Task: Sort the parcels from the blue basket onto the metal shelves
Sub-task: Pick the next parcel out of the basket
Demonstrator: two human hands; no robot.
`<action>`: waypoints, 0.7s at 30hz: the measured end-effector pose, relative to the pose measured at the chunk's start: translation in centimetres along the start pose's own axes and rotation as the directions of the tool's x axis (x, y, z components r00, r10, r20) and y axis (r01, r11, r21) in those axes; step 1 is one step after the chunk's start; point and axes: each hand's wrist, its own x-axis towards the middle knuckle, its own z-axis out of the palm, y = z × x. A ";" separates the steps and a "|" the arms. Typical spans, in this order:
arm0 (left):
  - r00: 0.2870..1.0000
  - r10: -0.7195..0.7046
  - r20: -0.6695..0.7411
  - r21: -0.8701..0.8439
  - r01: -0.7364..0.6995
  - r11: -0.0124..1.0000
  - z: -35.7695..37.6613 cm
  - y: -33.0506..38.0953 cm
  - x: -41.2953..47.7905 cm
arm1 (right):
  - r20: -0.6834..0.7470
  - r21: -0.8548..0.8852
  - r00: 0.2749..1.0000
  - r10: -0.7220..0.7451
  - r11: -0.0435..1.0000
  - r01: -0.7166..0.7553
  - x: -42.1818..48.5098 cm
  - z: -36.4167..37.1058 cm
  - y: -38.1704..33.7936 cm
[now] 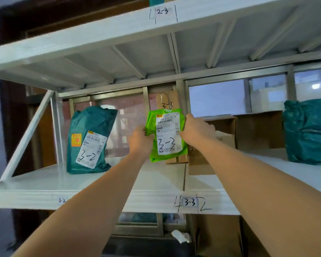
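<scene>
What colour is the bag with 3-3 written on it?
Bright green bag with a white label, seen in the head view.

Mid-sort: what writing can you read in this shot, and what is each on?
"2-3": upper shelf beam.
"3-2": lower shelf edge, left.
"3-3": same edge, right.
"3-3" and "B135": green parcel.
"3-2": teal parcel.
"3-3": cardboard box behind.
Printed small text, barcodes: too blurred.

Both hands gripping green parcel, apparently upright, on white shelf
</scene>
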 end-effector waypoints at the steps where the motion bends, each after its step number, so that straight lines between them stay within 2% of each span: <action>1: 1.000 0.001 0.003 0.024 -0.001 1.000 0.4 -0.1 0.3 | 0.008 -0.011 1.000 0.013 1.000 -0.013 0.3 0.1 -0.2; 7: 0.995 -0.054 -0.088 0.081 0.061 0.995 1.9 -1.0 1.9 | -0.037 -0.090 0.993 -0.114 0.990 0.111 1.6 1.3 -1.4; 9: 0.991 -0.131 -0.026 0.074 0.132 0.988 2.4 -1.7 2.1 | -0.020 -0.150 0.988 -0.151 0.978 0.146 1.8 1.9 -1.4; 12: 0.971 -0.196 0.134 0.043 0.192 0.980 3.5 -3.4 2.4 | 0.031 -0.333 0.972 -0.233 0.914 0.230 1.5 2.8 -1.6; 15: 0.968 -0.195 0.157 0.099 0.181 0.979 4.2 -4.1 1.9 | 0.112 -0.433 0.934 -0.340 0.829 0.354 1.2 4.3 -1.6; 19: 0.985 -0.096 0.140 0.300 0.050 0.952 4.8 -4.4 1.0 | 0.227 -0.339 0.813 -0.535 0.740 0.581 0.6 6.6 -1.4; 21: 0.990 -0.055 0.129 0.344 0.007 0.939 5.0 -4.9 1.0 | 0.266 -0.273 0.792 -0.550 0.745 0.609 0.4 7.3 -1.3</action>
